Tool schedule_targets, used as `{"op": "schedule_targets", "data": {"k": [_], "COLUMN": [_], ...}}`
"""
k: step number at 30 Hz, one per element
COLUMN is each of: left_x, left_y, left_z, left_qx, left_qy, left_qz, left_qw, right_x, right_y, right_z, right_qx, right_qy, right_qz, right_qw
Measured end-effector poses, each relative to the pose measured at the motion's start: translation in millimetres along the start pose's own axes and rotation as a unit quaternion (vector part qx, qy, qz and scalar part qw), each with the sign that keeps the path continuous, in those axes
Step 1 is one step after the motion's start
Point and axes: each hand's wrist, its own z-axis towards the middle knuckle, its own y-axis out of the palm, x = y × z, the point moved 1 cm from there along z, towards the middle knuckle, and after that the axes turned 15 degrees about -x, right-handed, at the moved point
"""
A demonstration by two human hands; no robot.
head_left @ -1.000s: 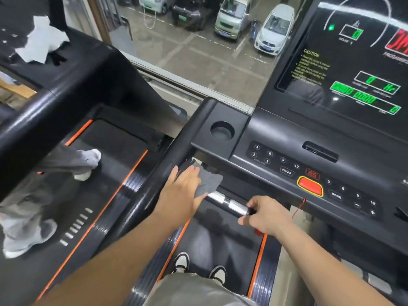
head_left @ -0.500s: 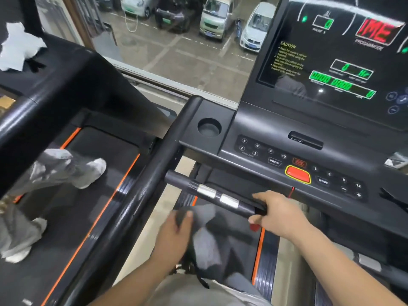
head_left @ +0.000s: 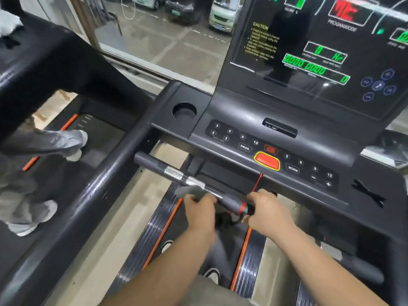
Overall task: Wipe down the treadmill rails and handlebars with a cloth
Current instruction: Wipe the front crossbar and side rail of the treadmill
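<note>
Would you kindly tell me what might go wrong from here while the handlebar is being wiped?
The red safety cord hangs just behind the handlebar, beside the right hand; a sweep of the cloth in the left hand could snag it. The console is lit and its keypad sits just above both hands, so a stray press might set it running.

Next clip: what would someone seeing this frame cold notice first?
Two bare hands sit low in the centre: the left hand holds a grey cloth on the short handlebar, while the right hand grips the bar's near end. Just above them the red stop button stands out on the dark console, and the display glows green at upper right.
</note>
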Motion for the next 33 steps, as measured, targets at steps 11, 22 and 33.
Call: {"op": "schedule_targets", "data": {"k": [11,22,33], "left_x": [23,4,-4], "left_y": [-2,19,57], "left_z": [10,-44,16], "left_qx": [0.145,0.018,-0.063], "left_qy": [0.085,0.231,0.245], "left_qz": [0.193,0.376,0.854], "left_qw": [0.967,0.897,0.454], "right_x": [31,55,48], "right_y": [-4,-4,-2], "right_z": [-8,-17,-11], "right_qx": [-0.008,-0.016,-0.004], "right_qy": [-0.024,-0.046,-0.048], "right_qz": [0.126,0.083,0.055], "right_qw": [0.992,0.995,0.997]}}
